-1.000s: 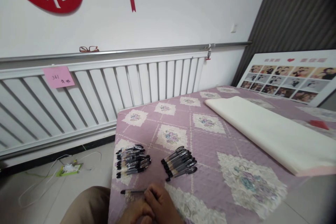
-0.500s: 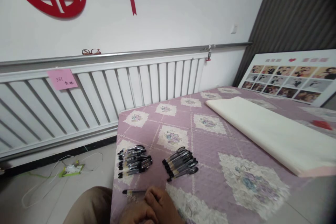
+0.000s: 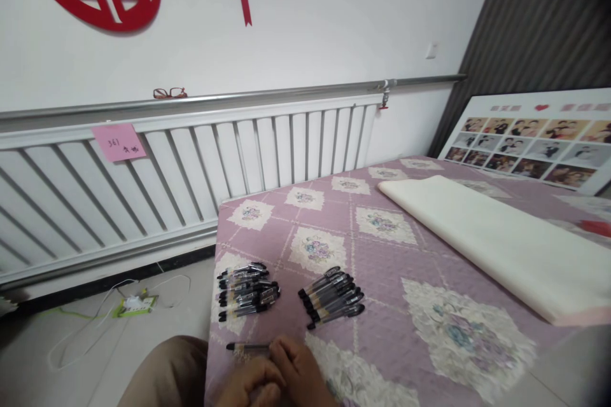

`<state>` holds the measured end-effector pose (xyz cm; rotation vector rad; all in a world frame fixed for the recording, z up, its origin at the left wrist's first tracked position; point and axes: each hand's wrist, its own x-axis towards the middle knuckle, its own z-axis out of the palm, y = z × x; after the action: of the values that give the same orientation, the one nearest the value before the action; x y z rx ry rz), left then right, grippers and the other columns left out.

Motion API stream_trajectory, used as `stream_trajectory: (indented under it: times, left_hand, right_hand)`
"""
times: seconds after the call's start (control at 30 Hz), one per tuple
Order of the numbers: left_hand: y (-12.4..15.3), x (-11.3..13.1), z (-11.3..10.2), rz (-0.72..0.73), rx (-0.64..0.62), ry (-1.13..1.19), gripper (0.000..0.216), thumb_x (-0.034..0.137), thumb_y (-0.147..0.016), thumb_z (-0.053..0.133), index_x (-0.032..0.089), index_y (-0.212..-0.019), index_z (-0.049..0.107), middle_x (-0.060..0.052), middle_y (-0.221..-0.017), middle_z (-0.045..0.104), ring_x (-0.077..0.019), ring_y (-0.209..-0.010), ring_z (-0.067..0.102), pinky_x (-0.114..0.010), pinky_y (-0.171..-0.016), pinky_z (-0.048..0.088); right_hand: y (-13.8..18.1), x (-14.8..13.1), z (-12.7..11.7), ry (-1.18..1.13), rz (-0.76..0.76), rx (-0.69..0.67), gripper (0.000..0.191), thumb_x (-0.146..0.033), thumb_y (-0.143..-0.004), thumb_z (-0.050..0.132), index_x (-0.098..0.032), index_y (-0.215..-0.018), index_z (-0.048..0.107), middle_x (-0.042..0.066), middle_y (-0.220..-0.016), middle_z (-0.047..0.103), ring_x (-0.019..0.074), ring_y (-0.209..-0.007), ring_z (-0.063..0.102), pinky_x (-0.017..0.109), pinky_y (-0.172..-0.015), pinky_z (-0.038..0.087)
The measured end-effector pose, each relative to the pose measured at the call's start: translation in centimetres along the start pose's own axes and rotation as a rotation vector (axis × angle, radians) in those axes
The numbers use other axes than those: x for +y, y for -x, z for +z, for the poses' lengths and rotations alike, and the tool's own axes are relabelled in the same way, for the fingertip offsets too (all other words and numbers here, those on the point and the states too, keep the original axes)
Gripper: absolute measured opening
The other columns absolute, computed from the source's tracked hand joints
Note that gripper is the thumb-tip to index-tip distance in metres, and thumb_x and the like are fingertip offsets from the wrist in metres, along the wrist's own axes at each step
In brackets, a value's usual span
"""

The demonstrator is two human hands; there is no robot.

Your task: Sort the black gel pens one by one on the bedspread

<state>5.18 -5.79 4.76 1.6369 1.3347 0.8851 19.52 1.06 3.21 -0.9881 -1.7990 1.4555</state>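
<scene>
A single black-capped pen [image 3: 248, 346] lies near the front left edge of the purple floral cloth [image 3: 329, 229]. Its right end runs behind my right hand [image 3: 300, 369], whose fingers are curled; whether they grip the pen is hidden. Against it, lower and to the left, rests my left hand [image 3: 252, 385], also with bent fingers, and I cannot see what is inside. Beyond my hands are two groups of similar pens: a left bunch [image 3: 248, 292] stacked close together, and a right bunch [image 3: 331, 297] fanned side by side at a slant.
A long cream folded sheet [image 3: 477, 235] lies across the right side. Behind it leans a photo board [image 3: 529, 143]. A white radiator [image 3: 267, 152] lines the wall, with a pink note [image 3: 119, 142] on it and glasses [image 3: 170, 93] above. A power strip [image 3: 136, 305] with cables sits on the floor.
The whole view has shifted slightly, so everything appears a little further right. My hands stay together beside the single pen, and both pen bunches are unchanged.
</scene>
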Motion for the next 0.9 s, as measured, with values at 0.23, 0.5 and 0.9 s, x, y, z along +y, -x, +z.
stream_trajectory:
  times: [0.23, 0.5, 0.9]
  left_hand:
    - [-2.8, 0.8, -1.2, -0.108, 0.544, 0.341, 0.064, 0.074, -0.083, 0.029, 0.021, -0.048, 0.040, 0.002, -0.046, 0.042, -0.0126, -0.047, 0.041, -0.025, -0.051, 0.035]
    - [-4.2, 2.4, 0.2, -0.140, 0.652, 0.232, 0.056, 0.067, -0.086, 0.031, 0.022, -0.053, 0.034, 0.004, -0.051, 0.035, -0.0119, -0.051, 0.035, -0.025, -0.052, 0.030]
    - [-2.3, -3.8, -1.1, -0.095, 0.425, -0.536, 0.037, 0.019, -0.075, 0.054, 0.023, -0.111, 0.062, -0.008, -0.113, 0.061, -0.0250, -0.107, 0.052, -0.040, -0.094, 0.039]
  right_hand:
    - [-0.8, 1.2, -1.7, -0.250, 0.010, 0.323, 0.055, -0.071, -0.082, 0.035, -0.022, -0.058, 0.041, -0.006, -0.050, 0.037, 0.0105, -0.047, 0.035, 0.024, -0.048, 0.029]
    - [-0.7, -0.7, -3.5, -0.218, -0.082, 0.467, 0.057, -0.066, -0.088, 0.030, -0.021, -0.055, 0.043, -0.004, -0.051, 0.040, 0.0113, -0.050, 0.038, 0.024, -0.050, 0.031]
    - [-1.7, 0.4, -3.6, 0.311, -0.121, 0.200, 0.019, -0.030, -0.085, 0.049, -0.020, -0.089, 0.065, 0.005, -0.086, 0.065, 0.0204, -0.083, 0.059, 0.031, -0.077, 0.045]
